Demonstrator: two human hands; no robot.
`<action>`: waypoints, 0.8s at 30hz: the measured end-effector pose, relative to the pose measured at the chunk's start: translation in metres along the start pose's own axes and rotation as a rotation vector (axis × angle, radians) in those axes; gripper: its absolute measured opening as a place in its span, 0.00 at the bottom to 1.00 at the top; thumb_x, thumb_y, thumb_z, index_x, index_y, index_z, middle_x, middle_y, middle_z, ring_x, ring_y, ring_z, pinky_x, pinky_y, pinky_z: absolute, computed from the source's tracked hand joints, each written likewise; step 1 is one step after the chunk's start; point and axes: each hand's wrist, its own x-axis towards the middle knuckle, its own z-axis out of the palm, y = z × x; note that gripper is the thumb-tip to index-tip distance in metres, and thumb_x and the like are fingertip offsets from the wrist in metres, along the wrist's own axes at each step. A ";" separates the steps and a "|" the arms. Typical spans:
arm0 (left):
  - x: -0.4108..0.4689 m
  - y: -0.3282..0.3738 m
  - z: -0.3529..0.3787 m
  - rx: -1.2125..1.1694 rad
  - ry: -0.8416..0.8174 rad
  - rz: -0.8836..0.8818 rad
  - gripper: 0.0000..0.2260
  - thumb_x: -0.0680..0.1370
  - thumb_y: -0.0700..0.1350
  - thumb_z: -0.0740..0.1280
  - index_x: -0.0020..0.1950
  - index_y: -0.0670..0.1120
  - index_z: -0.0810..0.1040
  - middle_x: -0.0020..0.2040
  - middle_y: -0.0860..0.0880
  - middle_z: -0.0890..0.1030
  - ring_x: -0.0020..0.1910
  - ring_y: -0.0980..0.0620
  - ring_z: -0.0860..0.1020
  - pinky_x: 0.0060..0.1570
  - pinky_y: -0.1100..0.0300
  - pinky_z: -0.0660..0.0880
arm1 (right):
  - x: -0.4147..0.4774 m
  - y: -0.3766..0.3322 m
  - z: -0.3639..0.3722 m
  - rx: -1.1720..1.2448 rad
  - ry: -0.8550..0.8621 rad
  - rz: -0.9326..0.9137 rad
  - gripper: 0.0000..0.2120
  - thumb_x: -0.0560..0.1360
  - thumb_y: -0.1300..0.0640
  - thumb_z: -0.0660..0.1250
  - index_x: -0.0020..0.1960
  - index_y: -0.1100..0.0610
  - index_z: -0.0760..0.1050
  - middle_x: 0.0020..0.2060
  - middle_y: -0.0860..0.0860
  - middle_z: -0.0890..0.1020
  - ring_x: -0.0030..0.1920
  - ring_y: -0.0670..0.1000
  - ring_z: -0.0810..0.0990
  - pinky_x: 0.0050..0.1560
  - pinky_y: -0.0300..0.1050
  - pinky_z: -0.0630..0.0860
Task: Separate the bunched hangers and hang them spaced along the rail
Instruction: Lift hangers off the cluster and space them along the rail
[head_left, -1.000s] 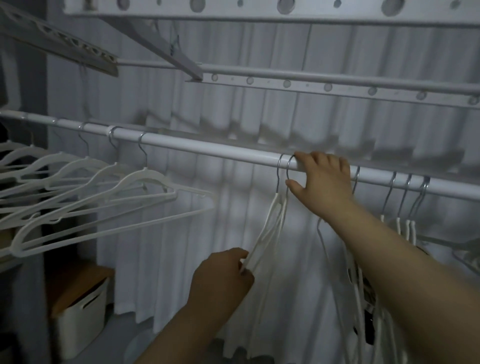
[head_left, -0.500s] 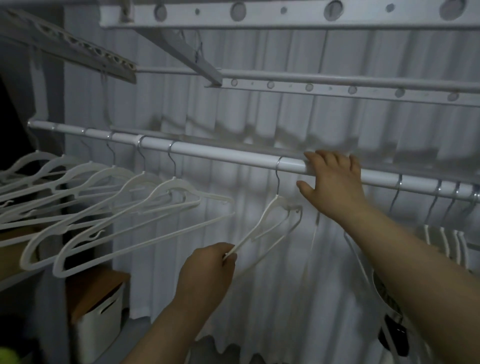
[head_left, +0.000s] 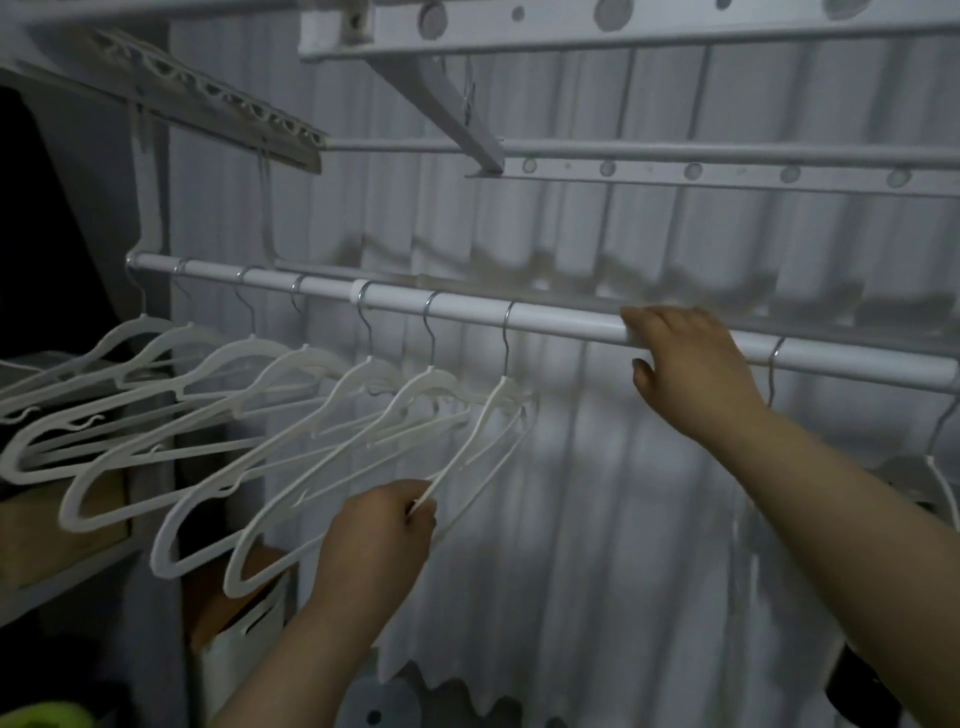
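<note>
A white rail (head_left: 566, 322) runs from upper left down to the right edge. Several white plastic hangers (head_left: 291, 415) hang from it by metal hooks, spread along its left half. My left hand (head_left: 376, 540) pinches the lower arm of the rightmost of these, a white hanger (head_left: 491, 426) whose hook sits on the rail left of my right hand. My right hand (head_left: 685, 364) rests over the rail with the fingers curled on top. To its right more hangers (head_left: 940, 467) hang, partly cut off by the frame edge.
A pleated white curtain (head_left: 597, 519) hangs behind the rail. Perforated white bars of a drying rack (head_left: 675, 171) cross overhead. At the lower left stand a shelf (head_left: 62, 577) and a white bin with a wooden lid (head_left: 239, 623).
My left hand has slid the held hanger leftward along the rail, close to the spaced row. The view has shifted left. My right hand stays on the rail.
</note>
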 end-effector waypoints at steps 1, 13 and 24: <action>0.001 -0.002 -0.001 0.001 -0.007 0.005 0.07 0.77 0.40 0.59 0.40 0.48 0.73 0.43 0.39 0.82 0.40 0.41 0.80 0.44 0.50 0.76 | 0.000 0.000 0.000 -0.007 0.002 0.004 0.23 0.59 0.71 0.73 0.54 0.68 0.76 0.44 0.66 0.82 0.43 0.67 0.80 0.54 0.63 0.73; 0.001 -0.004 -0.009 0.039 -0.035 0.035 0.10 0.78 0.42 0.59 0.48 0.42 0.80 0.44 0.43 0.83 0.44 0.45 0.79 0.48 0.54 0.76 | -0.001 -0.007 -0.004 -0.012 -0.065 0.026 0.24 0.62 0.70 0.72 0.58 0.69 0.74 0.49 0.68 0.80 0.48 0.69 0.79 0.58 0.65 0.69; -0.010 0.022 -0.008 0.089 0.280 0.392 0.18 0.72 0.52 0.62 0.53 0.42 0.81 0.51 0.47 0.82 0.52 0.51 0.79 0.55 0.61 0.66 | -0.010 0.014 -0.023 -0.047 0.052 0.055 0.29 0.65 0.50 0.55 0.56 0.69 0.75 0.52 0.68 0.79 0.51 0.69 0.78 0.57 0.68 0.69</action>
